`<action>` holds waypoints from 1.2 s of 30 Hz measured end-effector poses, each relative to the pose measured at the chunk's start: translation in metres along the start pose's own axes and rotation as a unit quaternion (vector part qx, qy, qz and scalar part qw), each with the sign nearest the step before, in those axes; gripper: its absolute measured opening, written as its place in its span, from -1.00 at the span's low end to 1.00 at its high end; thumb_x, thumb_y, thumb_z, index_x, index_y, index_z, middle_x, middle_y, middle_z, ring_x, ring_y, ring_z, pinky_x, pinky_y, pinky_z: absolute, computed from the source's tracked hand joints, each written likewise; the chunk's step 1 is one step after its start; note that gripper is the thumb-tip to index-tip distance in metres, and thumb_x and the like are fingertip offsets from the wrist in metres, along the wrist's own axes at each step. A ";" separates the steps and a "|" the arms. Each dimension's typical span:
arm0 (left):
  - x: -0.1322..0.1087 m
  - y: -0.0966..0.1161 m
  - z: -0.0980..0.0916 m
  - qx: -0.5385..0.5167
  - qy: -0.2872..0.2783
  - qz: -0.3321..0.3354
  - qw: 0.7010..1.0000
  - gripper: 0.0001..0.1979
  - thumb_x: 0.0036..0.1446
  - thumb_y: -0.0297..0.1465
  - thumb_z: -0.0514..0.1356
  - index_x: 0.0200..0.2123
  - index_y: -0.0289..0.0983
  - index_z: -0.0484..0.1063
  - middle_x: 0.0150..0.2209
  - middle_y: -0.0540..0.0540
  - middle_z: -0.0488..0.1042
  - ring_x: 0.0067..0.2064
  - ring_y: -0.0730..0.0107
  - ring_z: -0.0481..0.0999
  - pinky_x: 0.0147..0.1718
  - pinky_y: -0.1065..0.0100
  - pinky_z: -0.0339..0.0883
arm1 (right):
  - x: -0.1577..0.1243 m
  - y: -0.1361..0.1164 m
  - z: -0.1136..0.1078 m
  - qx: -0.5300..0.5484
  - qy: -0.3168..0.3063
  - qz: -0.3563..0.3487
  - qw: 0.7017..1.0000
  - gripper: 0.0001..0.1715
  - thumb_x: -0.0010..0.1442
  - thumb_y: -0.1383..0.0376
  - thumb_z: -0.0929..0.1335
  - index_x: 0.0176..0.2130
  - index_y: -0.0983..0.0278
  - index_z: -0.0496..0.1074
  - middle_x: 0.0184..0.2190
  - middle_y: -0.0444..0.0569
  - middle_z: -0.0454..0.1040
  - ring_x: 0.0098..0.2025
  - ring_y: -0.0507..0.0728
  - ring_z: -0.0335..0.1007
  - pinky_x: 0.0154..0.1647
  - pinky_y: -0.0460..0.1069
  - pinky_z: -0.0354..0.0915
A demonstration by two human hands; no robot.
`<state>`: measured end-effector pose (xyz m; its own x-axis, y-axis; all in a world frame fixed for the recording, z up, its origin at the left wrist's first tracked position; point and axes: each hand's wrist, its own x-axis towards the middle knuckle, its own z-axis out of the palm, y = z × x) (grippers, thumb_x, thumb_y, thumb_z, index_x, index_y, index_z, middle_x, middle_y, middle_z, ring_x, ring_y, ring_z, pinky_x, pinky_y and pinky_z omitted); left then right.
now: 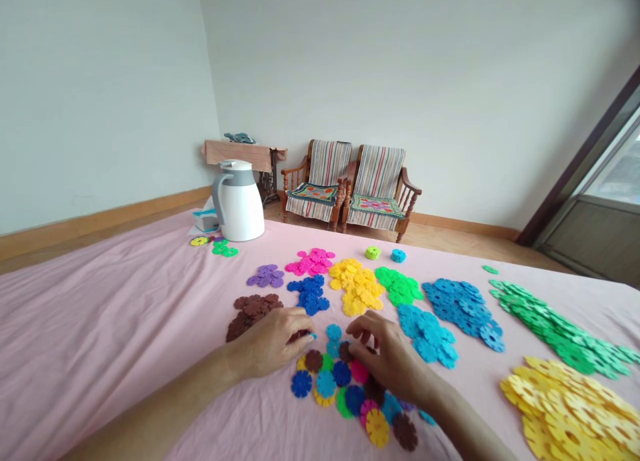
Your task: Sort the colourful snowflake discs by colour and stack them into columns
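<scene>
Both my hands rest on a mixed heap of plastic snowflake discs (345, 391) on the pink tablecloth (125, 327). My left hand (273, 344) is curled, its fingertips pinched on a dark brown disc beside the brown pile (253, 312). My right hand (387, 357) has bent fingers pressed onto the mixed discs, touching a brown one; whether it holds anything is hidden. Sorted piles lie beyond: purple (267, 275), pink (311, 261), dark blue (309, 294), yellow (356, 287), green (399, 286), light blue (429, 327).
A white jug (239, 201) stands at the far left beside a small box and a few loose discs. Big blue (465, 307), green (560, 327) and yellow (575, 411) heaps fill the right side. Two wooden armchairs (350, 191) stand by the wall.
</scene>
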<state>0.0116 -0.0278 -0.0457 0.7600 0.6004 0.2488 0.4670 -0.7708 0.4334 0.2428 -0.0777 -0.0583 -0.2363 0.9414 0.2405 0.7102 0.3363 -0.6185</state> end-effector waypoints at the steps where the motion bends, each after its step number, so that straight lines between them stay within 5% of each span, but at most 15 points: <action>1: 0.000 0.000 0.000 0.003 -0.001 -0.001 1.000 -0.79 0.21 -0.42 0.03 -0.29 -0.27 0.47 -0.35 -0.08 0.46 -0.28 0.38 0.41 -0.29 0.41 0.23 | -0.001 -0.002 0.002 -0.001 -0.011 -0.001 1.000 -0.86 0.05 0.37 0.31 -0.31 0.22 0.41 -0.41 -0.13 0.37 -0.40 0.01 0.30 -0.39 -0.09 0.21; 13: 0.001 0.001 0.002 -0.038 0.031 -0.043 0.998 -0.80 0.12 -0.53 0.09 -0.20 -0.23 0.42 -0.27 -0.04 0.48 -0.24 0.38 0.44 -0.24 0.41 0.25 | -0.002 -0.005 0.003 0.022 -0.017 0.003 1.000 -0.82 0.02 0.42 0.32 -0.31 0.22 0.42 -0.38 -0.13 0.35 -0.38 0.00 0.31 -0.36 -0.09 0.22; 18: 0.003 0.013 0.007 -0.150 0.065 -0.078 0.983 -0.74 0.10 -0.51 0.11 -0.11 -0.23 0.36 -0.33 0.00 0.49 -0.31 0.45 0.47 -0.30 0.45 0.32 | 0.000 -0.014 0.009 0.067 0.040 0.002 0.997 -0.88 0.07 0.38 0.31 -0.33 0.23 0.41 -0.42 -0.13 0.38 -0.38 0.01 0.31 -0.40 -0.11 0.21; 25: 0.003 0.028 0.018 -0.306 0.030 -0.086 0.948 -0.70 0.14 -0.42 0.09 -0.02 -0.27 0.26 -0.28 -0.07 0.52 -0.28 0.39 0.53 -0.34 0.45 0.42 | 0.001 -0.030 0.012 0.126 0.041 0.013 0.991 -0.91 0.07 0.37 0.30 -0.47 0.27 0.35 -0.53 -0.17 0.36 -0.45 -0.02 0.23 -0.43 -0.12 0.17; 30: 0.004 0.026 0.013 -0.201 0.052 -0.078 0.975 -0.77 0.14 -0.41 0.08 -0.12 -0.28 0.37 -0.33 -0.06 0.52 -0.31 0.41 0.52 -0.30 0.44 0.40 | 0.003 -0.016 -0.013 0.074 0.030 0.043 0.996 -0.90 0.07 0.40 0.24 -0.46 0.27 0.30 -0.60 -0.21 0.33 -0.54 -0.04 0.21 -0.49 -0.12 0.13; 36: 0.006 0.018 0.016 -0.141 0.097 -0.063 0.983 -0.82 0.16 -0.42 0.07 -0.20 -0.30 0.41 -0.43 -0.03 0.52 -0.35 0.44 0.51 -0.24 0.44 0.35 | -0.001 0.033 -0.061 -0.112 -0.026 0.096 0.989 -0.81 0.02 0.36 0.24 -0.56 0.27 0.37 -0.64 -0.16 0.34 -0.55 0.00 0.23 -0.54 -0.10 0.04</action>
<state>0.0316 -0.0417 -0.0508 0.5902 0.7383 0.3263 0.3874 -0.6137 0.6880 0.3066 -0.0687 -0.0332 -0.1134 0.9892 0.0928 0.8728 0.1438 -0.4664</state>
